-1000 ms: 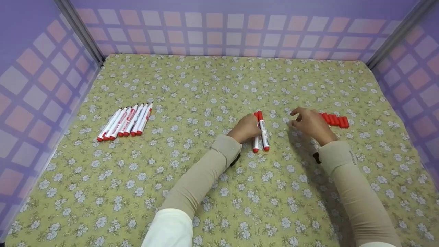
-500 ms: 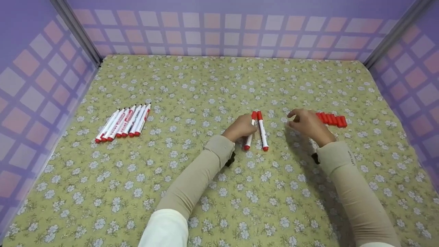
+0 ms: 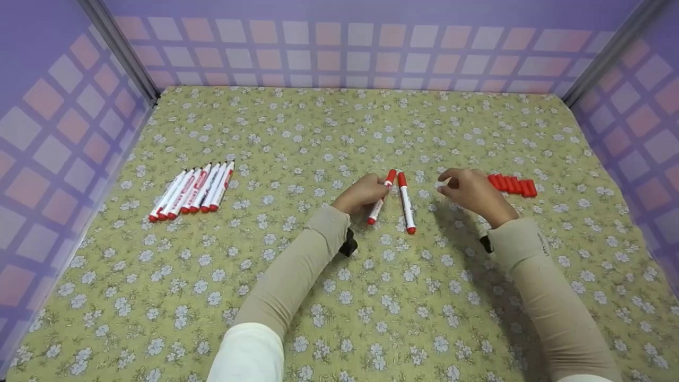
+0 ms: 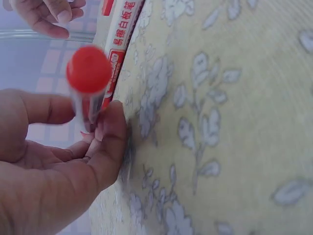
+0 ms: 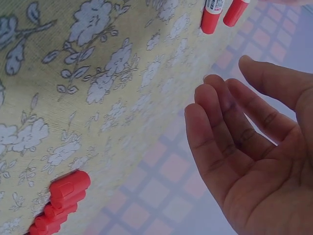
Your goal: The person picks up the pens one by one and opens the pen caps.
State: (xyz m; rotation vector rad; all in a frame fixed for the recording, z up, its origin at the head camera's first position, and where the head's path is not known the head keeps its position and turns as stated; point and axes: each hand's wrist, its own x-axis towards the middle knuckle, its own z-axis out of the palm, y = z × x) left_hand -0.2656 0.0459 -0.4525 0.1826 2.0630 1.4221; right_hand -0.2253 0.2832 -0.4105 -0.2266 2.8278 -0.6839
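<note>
My left hand pinches a white whiteboard marker with a red cap, close over the cloth. In the left wrist view the thumb and fingers close around the barrel of this marker, its red tail end facing the camera. A second capped marker lies on the cloth just to the right. Further right, my right hand hovers above the cloth, holding nothing. Its fingers are loosely bent and the thumb stands apart in the right wrist view. Beside this hand, a row of red caps lies partly hidden behind it.
Several uncapped markers lie side by side on the left, dark tips pointing away. A flowered cloth covers the table. Purple checked walls enclose the back and both sides.
My left hand has drawn one marker leftward, away from the other, and tilted it. The right hand has stayed nearly in place.
</note>
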